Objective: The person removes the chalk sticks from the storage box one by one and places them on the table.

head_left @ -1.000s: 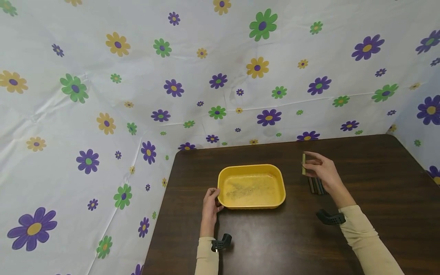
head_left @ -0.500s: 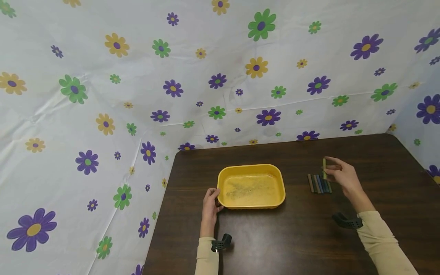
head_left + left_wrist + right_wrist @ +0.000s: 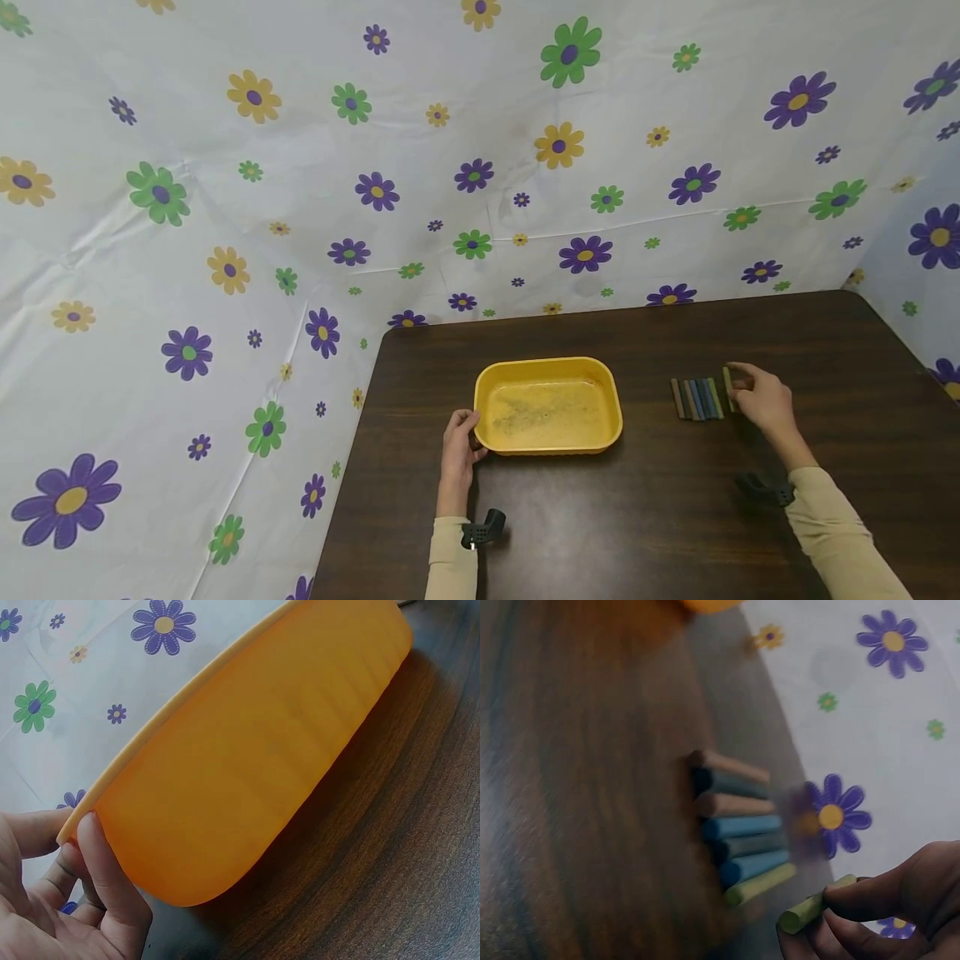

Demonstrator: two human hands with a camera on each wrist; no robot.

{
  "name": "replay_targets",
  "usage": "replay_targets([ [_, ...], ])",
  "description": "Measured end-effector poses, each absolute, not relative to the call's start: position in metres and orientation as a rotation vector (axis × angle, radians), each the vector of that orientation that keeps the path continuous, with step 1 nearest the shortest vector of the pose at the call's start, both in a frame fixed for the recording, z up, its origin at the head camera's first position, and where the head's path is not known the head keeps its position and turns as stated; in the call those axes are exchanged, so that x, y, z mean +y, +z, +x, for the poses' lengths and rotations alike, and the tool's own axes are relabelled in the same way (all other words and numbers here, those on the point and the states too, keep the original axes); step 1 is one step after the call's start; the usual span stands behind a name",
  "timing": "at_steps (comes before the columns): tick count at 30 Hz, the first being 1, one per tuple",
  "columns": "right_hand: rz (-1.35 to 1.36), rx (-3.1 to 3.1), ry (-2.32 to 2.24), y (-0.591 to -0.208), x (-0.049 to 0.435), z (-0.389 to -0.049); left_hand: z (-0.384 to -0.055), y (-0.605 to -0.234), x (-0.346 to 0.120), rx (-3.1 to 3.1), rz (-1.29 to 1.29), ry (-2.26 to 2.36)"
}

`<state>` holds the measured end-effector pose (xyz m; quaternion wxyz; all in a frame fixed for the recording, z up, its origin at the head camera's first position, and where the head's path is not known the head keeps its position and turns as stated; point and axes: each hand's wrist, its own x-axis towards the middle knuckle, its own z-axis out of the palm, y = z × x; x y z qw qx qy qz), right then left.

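Observation:
My left hand (image 3: 456, 454) grips the near left corner of a yellow plastic tub (image 3: 555, 408). In the left wrist view the thumb lies on the outside of the tub wall (image 3: 232, 765), just under the rim. A yellow-green chalk stick (image 3: 802, 915) is pinched between thumb and fingers of my right hand (image 3: 765, 404). It stands just right of a row of chalk sticks (image 3: 697, 400), low over the table. Brown, dark grey-green, blue and yellow-green sticks lie side by side in that row, with a yellow-green one (image 3: 761, 883) at the end nearest the right hand.
The dark wooden table (image 3: 585, 525) meets a white flower-print sheet (image 3: 420, 108) along its back and left. Inside the tub's floor are dusty grey smudges. Black camera mounts (image 3: 483, 529) sit at both wrists.
Over the last second my right hand has carried the chalk stick rightward past the row and lowered it toward the table, uncovering the row. The left hand and tub have stayed put.

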<state>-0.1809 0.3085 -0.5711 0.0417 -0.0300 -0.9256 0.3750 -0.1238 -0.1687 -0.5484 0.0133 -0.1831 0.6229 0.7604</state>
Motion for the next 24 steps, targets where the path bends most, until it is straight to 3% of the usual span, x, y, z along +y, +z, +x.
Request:
replay_targets([
  [11,-0.049,-2.867,1.042,-0.582,0.3,-0.182,-0.137,-0.582,-0.174,1.916,-0.647,2.356],
  [24,-0.058,-2.85,1.034,-0.585,0.298,-0.183,-0.138,-0.586,-0.171,1.97,-0.67,2.367],
])
